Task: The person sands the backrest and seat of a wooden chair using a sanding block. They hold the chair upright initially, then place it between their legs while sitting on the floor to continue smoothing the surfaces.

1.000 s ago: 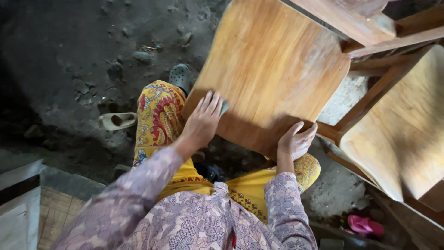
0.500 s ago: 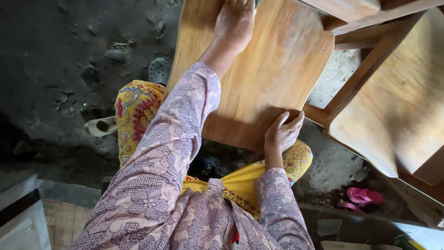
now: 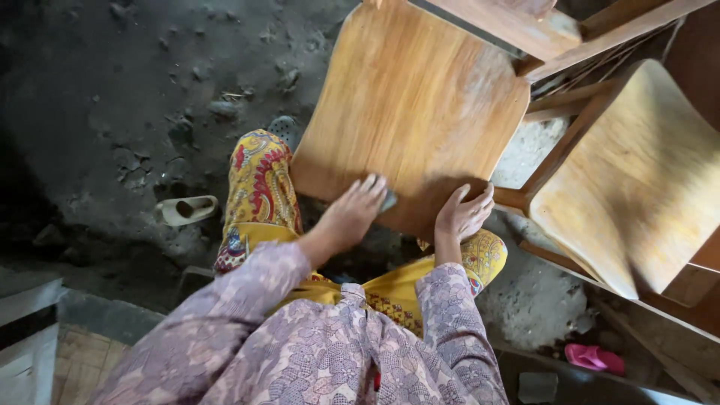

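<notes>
My left hand (image 3: 351, 217) presses a small grey sanding pad (image 3: 388, 200) flat on the wooden chair seat (image 3: 409, 112), near its edge at 6 o'clock. Right hand (image 3: 463, 214) grips that same edge, holding nothing else. Seat looks smooth; pale dust at 2 o'clock. Second chair (image 3: 637, 180) stands at 3 o'clock.

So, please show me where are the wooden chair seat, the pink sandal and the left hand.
wooden chair seat (image 3: 420, 97), head view, bare middle of the seat board.
pink sandal (image 3: 592, 358), head view, middle of its strap side.
left hand (image 3: 352, 214), head view, back of the hand.
</notes>
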